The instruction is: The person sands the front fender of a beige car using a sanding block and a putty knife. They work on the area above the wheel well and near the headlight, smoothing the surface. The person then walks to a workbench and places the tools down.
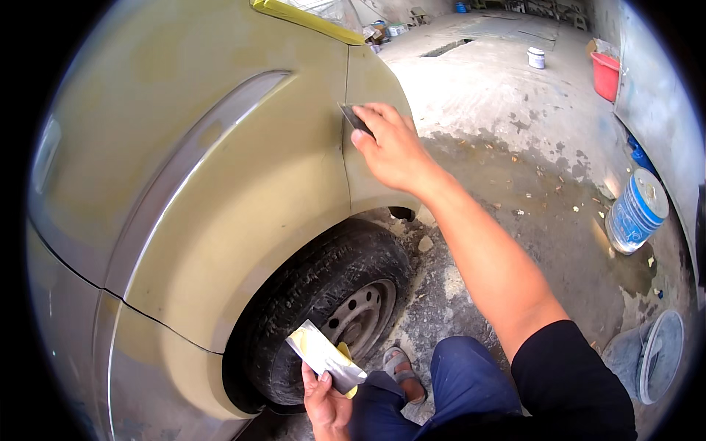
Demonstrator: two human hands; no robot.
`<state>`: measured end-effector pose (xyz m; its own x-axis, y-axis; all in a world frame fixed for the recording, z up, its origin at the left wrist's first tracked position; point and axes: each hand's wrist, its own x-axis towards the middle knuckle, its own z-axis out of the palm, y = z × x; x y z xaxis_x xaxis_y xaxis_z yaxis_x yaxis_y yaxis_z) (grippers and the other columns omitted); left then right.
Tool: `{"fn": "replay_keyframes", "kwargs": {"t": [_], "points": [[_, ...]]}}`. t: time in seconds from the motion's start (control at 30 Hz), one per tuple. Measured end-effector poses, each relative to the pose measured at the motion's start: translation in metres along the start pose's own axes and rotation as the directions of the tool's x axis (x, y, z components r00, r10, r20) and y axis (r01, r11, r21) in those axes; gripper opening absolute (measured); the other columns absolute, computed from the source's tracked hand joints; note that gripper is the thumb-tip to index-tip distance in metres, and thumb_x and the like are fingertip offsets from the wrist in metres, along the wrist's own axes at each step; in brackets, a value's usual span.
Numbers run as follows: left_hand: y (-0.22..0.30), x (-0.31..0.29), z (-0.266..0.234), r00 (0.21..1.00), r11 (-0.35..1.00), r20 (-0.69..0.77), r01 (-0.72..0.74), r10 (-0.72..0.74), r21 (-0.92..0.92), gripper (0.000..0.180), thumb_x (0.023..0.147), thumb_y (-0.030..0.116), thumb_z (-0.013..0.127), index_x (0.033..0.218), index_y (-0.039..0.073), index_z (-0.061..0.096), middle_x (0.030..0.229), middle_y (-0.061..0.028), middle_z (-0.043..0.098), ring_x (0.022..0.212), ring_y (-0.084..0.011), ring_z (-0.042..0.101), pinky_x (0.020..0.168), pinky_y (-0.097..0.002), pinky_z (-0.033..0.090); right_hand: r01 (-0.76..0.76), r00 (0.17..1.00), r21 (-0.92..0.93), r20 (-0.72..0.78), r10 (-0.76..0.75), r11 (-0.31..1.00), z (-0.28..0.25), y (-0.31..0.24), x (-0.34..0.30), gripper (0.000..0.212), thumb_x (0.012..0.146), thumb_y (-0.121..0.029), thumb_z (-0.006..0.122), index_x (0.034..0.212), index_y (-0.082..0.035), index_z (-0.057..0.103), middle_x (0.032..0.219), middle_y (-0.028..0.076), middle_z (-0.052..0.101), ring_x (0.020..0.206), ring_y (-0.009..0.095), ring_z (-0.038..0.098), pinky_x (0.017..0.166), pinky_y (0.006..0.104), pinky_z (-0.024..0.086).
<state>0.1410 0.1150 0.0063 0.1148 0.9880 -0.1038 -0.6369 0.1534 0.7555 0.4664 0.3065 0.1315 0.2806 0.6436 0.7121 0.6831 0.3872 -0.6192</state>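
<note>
My right hand [396, 147] is closed on a dark flat putty scraper [359, 120], with the arm stretched forward. The scraper's edge is at the vertical seam of the car's olive-beige fender [287, 154]; I cannot tell whether it touches. Low down, in front of the wheel, my left hand [325, 403] grips a flat, pale putty board [321, 349], tilted. A dab of yellow putty [343, 349] sits near the board's edge. Below the fender, the dusty black tire [294, 309] with its grey steel rim [362, 316] fills the wheel arch.
Yellow tape [309, 22] edges the panel's top. To the right stand a blue-and-white metal can [636, 213], a grey bucket [647, 360] and a red bucket [606, 76]. A small white pail [536, 58] is farther off. Wet patches and debris mark the concrete floor [507, 184].
</note>
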Motion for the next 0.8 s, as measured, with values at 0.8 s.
{"fn": "replay_keyframes", "kwargs": {"t": [0.8], "points": [[-0.002,-0.001,0.002,0.999,0.999,-0.034,-0.007,0.009,0.049,0.069,0.087,0.0,0.057,0.148,0.01,0.028,0.136,-0.0136,0.051,0.125,-0.0325,0.053,0.105,-0.0474,0.045,0.062,0.992,0.031,0.113,-0.065,0.998,-0.002,-0.019,-0.052,0.043,0.094,-0.023,0.05,0.133,-0.004,0.054,0.136,0.016,0.05,0.121,0.04,0.046,0.104,0.0491,0.039]]}}
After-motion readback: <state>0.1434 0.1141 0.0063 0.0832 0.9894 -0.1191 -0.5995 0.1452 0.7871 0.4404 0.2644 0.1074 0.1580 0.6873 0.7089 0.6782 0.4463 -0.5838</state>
